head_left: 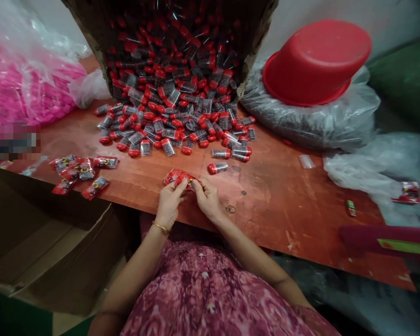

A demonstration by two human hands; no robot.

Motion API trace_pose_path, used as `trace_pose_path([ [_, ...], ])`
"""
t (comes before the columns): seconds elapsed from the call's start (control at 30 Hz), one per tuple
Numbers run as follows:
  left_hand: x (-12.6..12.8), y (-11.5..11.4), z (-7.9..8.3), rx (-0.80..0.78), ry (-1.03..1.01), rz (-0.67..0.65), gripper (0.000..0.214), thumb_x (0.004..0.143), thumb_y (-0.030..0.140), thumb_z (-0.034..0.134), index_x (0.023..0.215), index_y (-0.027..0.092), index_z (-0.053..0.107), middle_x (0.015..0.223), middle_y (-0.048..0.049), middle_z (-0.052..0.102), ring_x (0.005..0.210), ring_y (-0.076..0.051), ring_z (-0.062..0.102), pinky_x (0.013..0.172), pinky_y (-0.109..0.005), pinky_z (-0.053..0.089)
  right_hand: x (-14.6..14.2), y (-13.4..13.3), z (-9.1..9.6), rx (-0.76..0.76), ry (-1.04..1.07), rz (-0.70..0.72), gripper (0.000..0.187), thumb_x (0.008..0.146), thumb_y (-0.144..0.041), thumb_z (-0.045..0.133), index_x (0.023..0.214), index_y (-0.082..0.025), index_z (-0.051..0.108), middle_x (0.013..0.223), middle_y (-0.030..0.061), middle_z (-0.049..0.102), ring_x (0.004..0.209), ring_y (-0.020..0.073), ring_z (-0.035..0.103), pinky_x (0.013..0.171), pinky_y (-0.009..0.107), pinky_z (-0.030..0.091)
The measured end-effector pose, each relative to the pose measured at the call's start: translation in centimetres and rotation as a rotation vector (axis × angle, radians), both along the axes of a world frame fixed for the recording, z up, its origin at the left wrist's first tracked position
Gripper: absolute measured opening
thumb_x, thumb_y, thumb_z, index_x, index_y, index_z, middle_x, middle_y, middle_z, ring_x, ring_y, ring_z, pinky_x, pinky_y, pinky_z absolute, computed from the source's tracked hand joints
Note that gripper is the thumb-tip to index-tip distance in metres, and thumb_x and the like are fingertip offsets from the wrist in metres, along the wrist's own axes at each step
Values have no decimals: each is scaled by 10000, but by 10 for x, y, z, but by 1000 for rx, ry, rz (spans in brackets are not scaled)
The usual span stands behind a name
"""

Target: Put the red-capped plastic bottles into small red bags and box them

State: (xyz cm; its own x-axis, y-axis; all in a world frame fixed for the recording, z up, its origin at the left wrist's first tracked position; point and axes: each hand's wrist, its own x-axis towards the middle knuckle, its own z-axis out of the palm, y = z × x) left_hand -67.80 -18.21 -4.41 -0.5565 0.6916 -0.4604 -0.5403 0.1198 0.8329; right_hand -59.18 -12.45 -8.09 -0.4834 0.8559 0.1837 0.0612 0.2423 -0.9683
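Note:
Both hands meet at the front edge of the reddish wooden table [273,196]. My left hand [168,201] and my right hand [206,198] pinch a small red printed packet [178,177] between their fingertips. A gold bangle sits on my left wrist. Just beyond the packet lies a single small clear tube with a red cap [217,167]. Further back, a big pile of the same red-capped tubes [175,121] spills out of a tipped cardboard box [171,42].
Several filled red packets [80,172] lie at the left of the table. An open cardboard carton [49,247] stands below the table's left edge. A red plastic basin [315,63] rests upside down on a clear bag at the right. Pink items fill a plastic bag [24,88] at left.

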Motion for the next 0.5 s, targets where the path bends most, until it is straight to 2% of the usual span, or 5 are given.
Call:
trace_pose_path([
  [0.1,-2,2,3,11,-77,64,428,397,409,845,655,136,641,624,3,672,557,-95,601,569,-202,477,8,8,2,73,-38,111,346,898,-456,370,740,-222,571,716,36,592,680,187,544,639,324,452],
  [0.2,-7,1,6,7,-60,87,394,418,373,848,650,128,646,617,-2,673,550,-96,596,571,-208,475,24,41,5,356,-210,190,337,932,-377,316,885,-212,607,934,68,638,901,207,566,841,366,440],
  [0.3,-10,1,9,10,-43,84,337,472,339,839,650,126,648,633,-6,681,558,-96,601,568,-205,470,41,86,1,604,-577,18,280,900,-330,404,1006,-166,605,1113,134,605,1020,273,508,901,442,384],
  [0.4,-10,2,11,-6,-93,67,289,517,314,826,648,129,646,610,1,672,525,-90,592,531,-195,461,55,115,-9,649,-816,-50,258,861,-357,501,991,-160,606,1088,150,613,985,299,499,845,451,394],
  [0.5,-10,5,11,-34,-161,29,252,570,304,805,651,131,641,566,5,657,486,-86,581,505,-190,461,63,114,-17,596,-816,-49,269,803,-410,585,870,-149,592,942,146,628,888,279,525,772,411,422],
])
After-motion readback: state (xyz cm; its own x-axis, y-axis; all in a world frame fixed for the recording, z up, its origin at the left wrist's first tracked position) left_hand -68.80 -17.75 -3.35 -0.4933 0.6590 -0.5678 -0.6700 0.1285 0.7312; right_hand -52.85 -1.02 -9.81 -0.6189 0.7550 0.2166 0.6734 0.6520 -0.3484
